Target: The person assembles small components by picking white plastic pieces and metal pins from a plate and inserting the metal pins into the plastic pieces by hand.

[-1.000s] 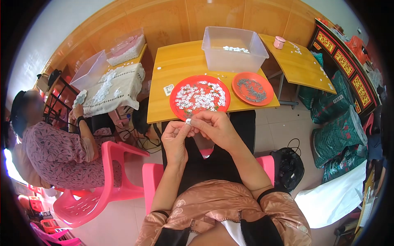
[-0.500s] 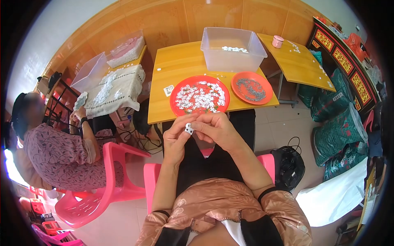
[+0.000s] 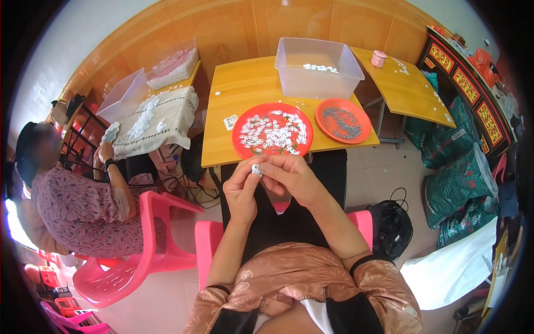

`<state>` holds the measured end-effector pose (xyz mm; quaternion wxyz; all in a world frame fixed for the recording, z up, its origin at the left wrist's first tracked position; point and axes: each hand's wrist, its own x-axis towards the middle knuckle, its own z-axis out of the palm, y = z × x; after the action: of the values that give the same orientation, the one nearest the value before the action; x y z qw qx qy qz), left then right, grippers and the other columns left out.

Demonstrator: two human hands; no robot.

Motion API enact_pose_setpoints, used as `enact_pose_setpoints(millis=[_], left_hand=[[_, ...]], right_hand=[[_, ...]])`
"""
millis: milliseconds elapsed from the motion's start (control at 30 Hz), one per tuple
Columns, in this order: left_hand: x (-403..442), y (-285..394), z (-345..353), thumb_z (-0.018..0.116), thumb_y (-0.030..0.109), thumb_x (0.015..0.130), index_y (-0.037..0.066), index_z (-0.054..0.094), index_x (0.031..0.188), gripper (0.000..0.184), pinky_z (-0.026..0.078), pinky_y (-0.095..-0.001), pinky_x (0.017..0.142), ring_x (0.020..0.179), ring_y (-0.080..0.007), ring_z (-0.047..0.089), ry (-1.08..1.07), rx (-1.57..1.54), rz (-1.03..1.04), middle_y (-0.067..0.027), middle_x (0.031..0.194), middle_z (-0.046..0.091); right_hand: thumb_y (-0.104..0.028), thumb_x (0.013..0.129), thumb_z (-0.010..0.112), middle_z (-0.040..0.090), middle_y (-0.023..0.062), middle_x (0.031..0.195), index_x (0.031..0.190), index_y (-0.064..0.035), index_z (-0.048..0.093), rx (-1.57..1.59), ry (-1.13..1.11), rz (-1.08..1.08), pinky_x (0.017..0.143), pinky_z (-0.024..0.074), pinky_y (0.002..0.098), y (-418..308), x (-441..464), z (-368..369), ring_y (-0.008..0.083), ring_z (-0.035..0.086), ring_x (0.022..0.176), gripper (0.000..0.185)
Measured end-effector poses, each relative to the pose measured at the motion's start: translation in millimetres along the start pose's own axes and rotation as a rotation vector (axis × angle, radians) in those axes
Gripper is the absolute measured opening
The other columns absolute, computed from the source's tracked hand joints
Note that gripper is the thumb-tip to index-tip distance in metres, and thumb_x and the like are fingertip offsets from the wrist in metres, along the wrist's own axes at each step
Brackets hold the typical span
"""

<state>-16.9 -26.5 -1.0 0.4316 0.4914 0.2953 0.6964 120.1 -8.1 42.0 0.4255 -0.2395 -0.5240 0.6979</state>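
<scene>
A small white plastic piece with dark holes (image 3: 256, 169) is pinched between the thumb and fingers of my left hand (image 3: 240, 195), just in front of the table. My right hand (image 3: 296, 177) is closed beside it, thumb and forefinger meeting at the piece's right side; whatever else those fingertips hold is hidden. Beyond my hands, a red plate (image 3: 237, 146) bears many similar white pieces. To its right, an orange-red plate (image 3: 364, 133) carries a heap of thin grey metal parts, too small to make out.
A clear plastic bin (image 3: 320, 83) with white pieces stands on the yellow table (image 3: 233, 83). At left, a person (image 3: 92, 209) works at a cloth-covered table (image 3: 178, 119). A pink chair (image 3: 147, 245), a black bag (image 3: 389, 228) and green sacks (image 3: 459, 181) occupy the floor.
My fingers have shifted slightly around the white piece, and less of it shows now. The whole view has moved a little; the plates and bin stay in place on the table.
</scene>
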Motion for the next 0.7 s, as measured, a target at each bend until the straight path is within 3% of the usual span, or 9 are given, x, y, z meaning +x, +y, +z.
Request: enact_pose_setpoints(millis=[233, 333, 400, 433, 500, 533, 600, 700], left_hand=[[1.2, -3.1, -8.2, 0.058, 0.018, 0.088, -0.005, 0.061, 0.105, 0.028, 0.041, -0.0303, 0.090, 0.100, -0.0189, 0.056, -0.014, 0.043, 0.045, -0.0128, 0.109, 0.061], [0.5, -0.2, -6.4, 0.055, 0.020, 0.090, -0.006, 0.059, 0.107, 0.031, 0.042, -0.0310, 0.090, 0.101, -0.0195, 0.057, 0.049, -0.083, -0.053, -0.0143, 0.110, 0.060], [0.4, 0.2, -5.4, 0.054, 0.022, 0.091, -0.006, 0.058, 0.109, 0.033, 0.043, -0.0314, 0.090, 0.101, -0.0199, 0.057, 0.081, -0.194, -0.130, -0.0151, 0.110, 0.060], [0.5, -1.2, -5.3, 0.053, 0.022, 0.092, -0.007, 0.057, 0.110, 0.034, 0.044, -0.0314, 0.090, 0.101, -0.0200, 0.057, 0.085, -0.200, -0.119, -0.0157, 0.110, 0.060], [-0.1, -1.6, -3.5, 0.052, 0.023, 0.092, -0.007, 0.056, 0.111, 0.035, 0.044, -0.0313, 0.090, 0.101, -0.0201, 0.057, 0.088, -0.207, -0.108, -0.0163, 0.111, 0.060], [-1.0, -0.3, -1.5, 0.052, 0.023, 0.093, -0.007, 0.055, 0.111, 0.035, 0.044, -0.0307, 0.089, 0.100, -0.0197, 0.057, 0.095, -0.207, -0.104, -0.0160, 0.111, 0.060], [-3.0, -0.9, 1.4, 0.051, 0.023, 0.093, -0.007, 0.055, 0.112, 0.035, 0.045, -0.0301, 0.089, 0.100, -0.0192, 0.057, 0.099, -0.208, -0.098, -0.0158, 0.112, 0.059], [-7.4, -3.9, 6.2, 0.049, 0.022, 0.094, -0.007, 0.055, 0.113, 0.035, 0.045, -0.0289, 0.088, 0.099, -0.0177, 0.057, 0.100, -0.243, -0.094, -0.0152, 0.113, 0.059]], right_hand=[[-0.021, 0.092, 0.053, 0.051, -0.0023, 0.063, 0.084, -0.0037, 0.058, 0.024, -0.038, 0.015, 0.045, 0.0298, 0.0164, 7.3, 2.7, 0.6, 0.0020, 0.040, 0.049, 0.020], [-0.018, 0.092, 0.052, 0.052, -0.0016, 0.066, 0.089, -0.0022, 0.056, -0.210, -0.044, -0.038, 0.045, 0.0328, 0.0183, 3.2, 1.2, 4.7, 0.0033, 0.042, 0.050, 0.017], [-0.016, 0.091, 0.052, 0.053, 0.0024, 0.068, 0.094, -0.0007, 0.053, -0.634, 0.010, -0.437, 0.047, 0.0379, 0.0226, 7.4, 3.1, 5.0, 0.0091, 0.046, 0.050, 0.015], [-0.016, 0.091, 0.052, 0.053, 0.0024, 0.068, 0.094, -0.0007, 0.053, -0.634, 0.010, -0.438, 0.047, 0.0379, 0.0226, 8.7, 3.8, 5.8, 0.0091, 0.046, 0.050, 0.015], [-0.014, 0.089, 0.053, 0.055, 0.0098, 0.069, 0.098, 0.0004, 0.051, -0.772, 0.050, -0.534, 0.049, 0.0430, 0.0304, 11.7, 4.2, 7.9, 0.0207, 0.054, 0.052, 0.016], [-0.014, 0.089, 0.053, 0.055, 0.0098, 0.069, 0.098, 0.0004, 0.051, -0.772, 0.051, -0.535, 0.049, 0.0430, 0.0304, 12.9, 3.9, 9.0, 0.0207, 0.054, 0.052, 0.016], [-0.015, 0.086, 0.054, 0.057, 0.0183, 0.069, 0.095, 0.0016, 0.048, -1.003, 0.124, -0.592, 0.051, 0.0464, 0.0392, 14.8, 3.4, 10.7, 0.0341, 0.060, 0.061, 0.020], [-0.014, 0.082, 0.057, 0.056, 0.0157, 0.064, 0.097, 0.0052, 0.047, -1.051, 0.164, -0.575, 0.047, 0.0462, 0.0388, 21.5, 3.4, 10.9, 0.0319, 0.060, 0.055, 0.026]])
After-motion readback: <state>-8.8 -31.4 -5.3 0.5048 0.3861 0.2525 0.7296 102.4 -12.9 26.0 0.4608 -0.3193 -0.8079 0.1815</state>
